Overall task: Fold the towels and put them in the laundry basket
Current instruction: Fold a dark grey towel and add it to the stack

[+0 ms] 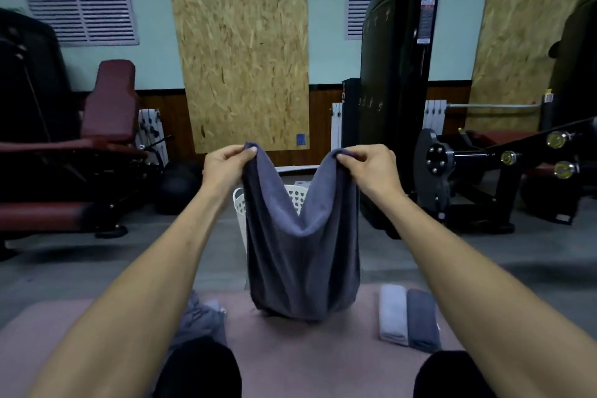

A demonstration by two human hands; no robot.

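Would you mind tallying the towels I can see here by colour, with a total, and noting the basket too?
Dark grey towels: 2, the held towel and the dark folded towel
Light grey towels: 1, the light folded towel
Unfolded pile by the left arm: count unclear
White laundry basket: 1
Total: 3 distinct towels, 1 basket

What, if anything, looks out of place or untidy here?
Only the crumpled grey towels heaped on the mat by the left arm look untidy. Two folded towels lie neatly on the right; both hands hold another towel up.
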